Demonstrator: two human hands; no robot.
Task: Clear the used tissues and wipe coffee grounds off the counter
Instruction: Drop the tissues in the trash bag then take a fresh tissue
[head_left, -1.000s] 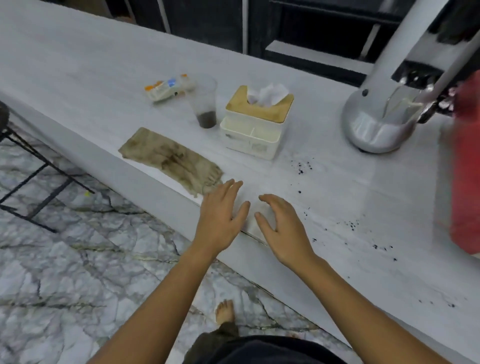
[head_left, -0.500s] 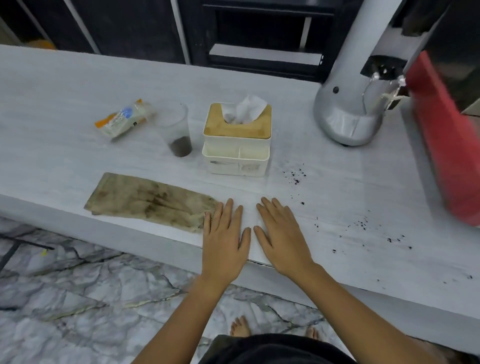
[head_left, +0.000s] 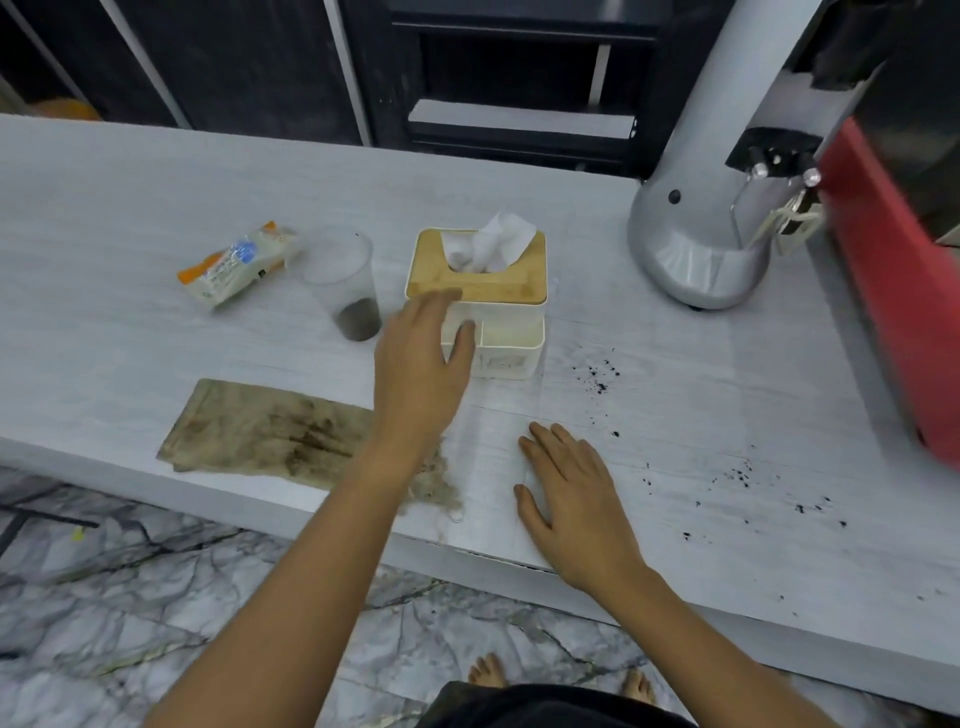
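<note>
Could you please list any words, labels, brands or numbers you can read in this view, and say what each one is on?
No text can be read here.
Packet: has orange and blue print, too blurred to read.
Tissue box: no lettering shows.
Cup: no markings show.
Grinder and red machine: no label shows.

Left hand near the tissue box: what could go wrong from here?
1. The left hand reaches past the plastic cup, which holds dark grounds; a brush could tip it.
2. Pulling the tissue one-handed may drag the tissue box.
3. The right hand lies flat near scattered coffee grounds; sliding could smear them.
</note>
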